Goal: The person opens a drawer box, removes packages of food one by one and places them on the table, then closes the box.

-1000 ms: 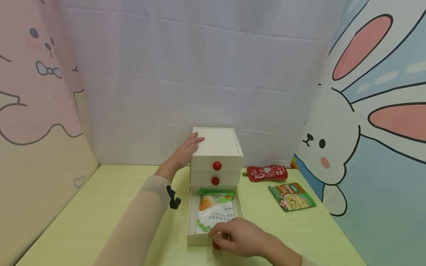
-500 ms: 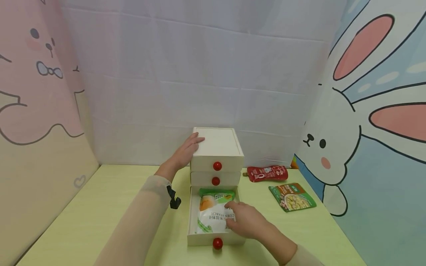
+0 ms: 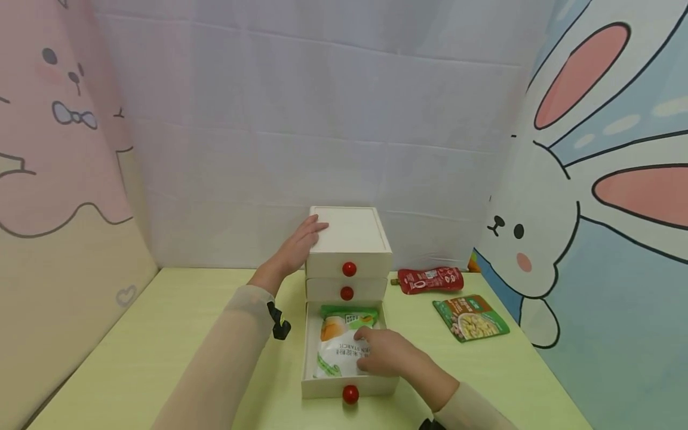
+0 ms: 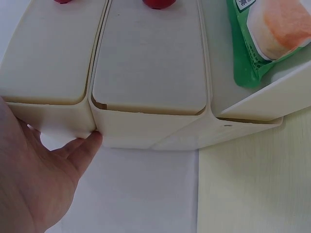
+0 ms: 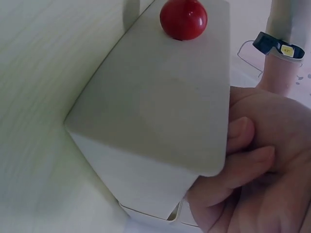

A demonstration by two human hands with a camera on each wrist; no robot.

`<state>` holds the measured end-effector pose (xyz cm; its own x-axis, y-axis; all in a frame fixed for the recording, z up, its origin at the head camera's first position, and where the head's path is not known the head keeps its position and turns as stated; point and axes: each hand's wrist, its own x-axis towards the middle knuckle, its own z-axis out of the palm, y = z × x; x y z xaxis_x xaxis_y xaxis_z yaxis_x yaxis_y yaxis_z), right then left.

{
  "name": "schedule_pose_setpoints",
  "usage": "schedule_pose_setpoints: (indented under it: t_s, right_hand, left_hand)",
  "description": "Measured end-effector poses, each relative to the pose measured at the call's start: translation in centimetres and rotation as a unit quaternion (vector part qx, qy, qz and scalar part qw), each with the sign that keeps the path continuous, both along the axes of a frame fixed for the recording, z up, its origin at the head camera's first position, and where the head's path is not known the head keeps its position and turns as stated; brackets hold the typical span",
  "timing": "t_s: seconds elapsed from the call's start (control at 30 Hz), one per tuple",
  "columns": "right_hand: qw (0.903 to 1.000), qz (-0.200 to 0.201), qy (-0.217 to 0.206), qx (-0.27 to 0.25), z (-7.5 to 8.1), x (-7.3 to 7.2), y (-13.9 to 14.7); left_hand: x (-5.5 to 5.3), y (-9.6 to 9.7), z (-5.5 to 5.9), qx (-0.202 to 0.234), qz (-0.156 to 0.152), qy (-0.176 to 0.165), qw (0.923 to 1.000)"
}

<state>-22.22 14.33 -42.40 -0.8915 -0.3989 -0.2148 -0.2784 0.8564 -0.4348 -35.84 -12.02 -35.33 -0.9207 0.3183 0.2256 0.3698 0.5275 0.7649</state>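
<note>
A white drawer cabinet (image 3: 348, 230) with round red knobs stands against the back curtain. Its bottom drawer (image 3: 322, 388) is pulled out and has a bag of corn starch (image 3: 335, 346) lying flat in it, white with a green top. My left hand (image 3: 295, 245) rests against the cabinet's upper left side, fingers extended over the top edge. My right hand (image 3: 384, 352) reaches over the drawer's right wall, thumb and forefinger apart on the bag. Bent fingers (image 5: 250, 170) show beside the drawer front in the right wrist view, where the bag is hidden; I cannot tell whether they grip it.
A red spouted pouch (image 3: 432, 280) lies right of the cabinet. In front of it is a green and brown food packet (image 3: 471, 318). The pale green table (image 3: 134, 358) meets a curtain behind and printed panels (image 3: 618, 269) at both sides.
My right hand has let go of the bottom drawer's red knob and moved up and over into the drawer, onto the corn starch bag. The left hand stays at the cabinet.
</note>
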Motion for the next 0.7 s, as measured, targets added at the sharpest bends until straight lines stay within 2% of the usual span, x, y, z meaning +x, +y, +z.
schedule_pose_setpoints:
  t_s: [0.2,0.43,0.53,0.7]
  right_hand:
    - [0.9995,0.002,-0.002,-0.032,-0.4,-0.2,0.0]
    - [0.9947,0.018,-0.013,-0.100,-1.0,-0.8,0.7]
    - [0.9893,0.020,0.002,-0.145,-1.3,-1.0,1.1]
    - [0.9757,0.000,0.016,-0.219,-1.4,-0.8,1.6]
  left_hand:
    - [-0.1,-0.1,-0.2,0.001,-0.001,0.005,1.0000]
    - [-0.1,-0.1,-0.2,0.002,-0.002,0.003,1.0000]
    - [-0.1,-0.1,-0.2,0.004,-0.001,0.004,1.0000]
    - [-0.2,-0.2,-0.3,0.006,-0.006,0.006,0.9999]
